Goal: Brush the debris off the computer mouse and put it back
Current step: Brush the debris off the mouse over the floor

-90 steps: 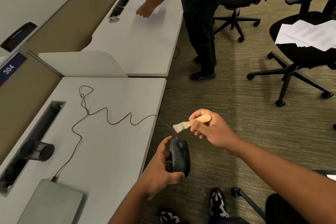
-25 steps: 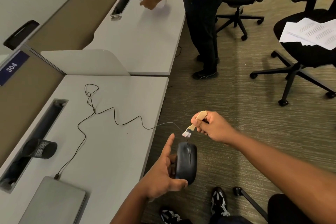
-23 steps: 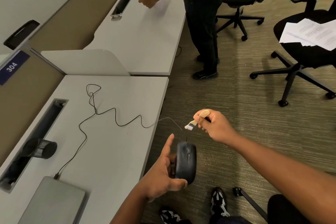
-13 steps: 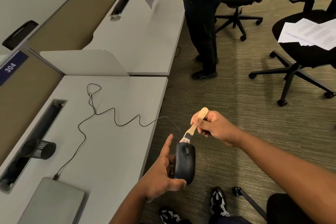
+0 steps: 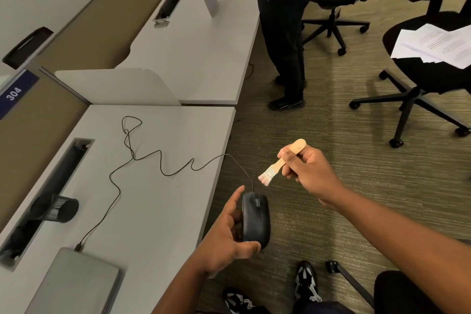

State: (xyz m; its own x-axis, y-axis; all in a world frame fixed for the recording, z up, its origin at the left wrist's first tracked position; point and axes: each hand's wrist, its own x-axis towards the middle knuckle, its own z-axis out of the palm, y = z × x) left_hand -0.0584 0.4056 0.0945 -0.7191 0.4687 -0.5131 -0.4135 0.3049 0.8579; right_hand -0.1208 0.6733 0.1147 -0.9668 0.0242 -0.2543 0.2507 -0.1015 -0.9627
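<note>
the worktop (image 5: 163, 211) beside my left hand (image 5: 224, 239) has open surface near its edge, crossed only by the mouse cable (image 5: 158, 160). farther in, the mesh pen cup (image 5: 57, 209) and closed laptop (image 5: 74, 285) take up room. open carpet (image 5: 331, 135) lies under both hands.

An open-plan office. Long pale grey counters (image 5: 163, 201) stand in a row, split by tan fabric partition panels (image 5: 84, 43), one bearing a blue number plate reading 304 (image 5: 14, 94). Slotted cable troughs (image 5: 48, 186) run along the counters' back edges. Black wheeled swivel chairs (image 5: 418, 79) stacked with printed white paper sheets (image 5: 438, 44) stand on striped grey-brown carpet (image 5: 331, 120). A closed silver laptop (image 5: 74, 285) lies on the near counter.
</note>
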